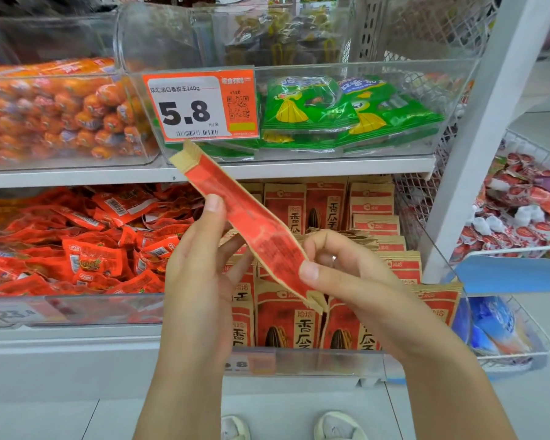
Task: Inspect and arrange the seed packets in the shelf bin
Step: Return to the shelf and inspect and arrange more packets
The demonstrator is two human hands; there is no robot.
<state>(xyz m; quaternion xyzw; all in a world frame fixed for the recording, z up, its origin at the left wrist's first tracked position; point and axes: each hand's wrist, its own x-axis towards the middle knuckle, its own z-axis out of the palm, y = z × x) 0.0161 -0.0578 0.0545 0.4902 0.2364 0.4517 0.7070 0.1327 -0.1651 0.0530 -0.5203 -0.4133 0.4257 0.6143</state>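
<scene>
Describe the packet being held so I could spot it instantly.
Find the lower shelf bin of red-and-tan seed packets, right of centre. In front of it, both hands hold one packet up diagonally. Unlike its upright neighbours, it is seen nearly edge-on.

A shop: price tag (200,106) on stocked snack bins (442,100)
</scene>
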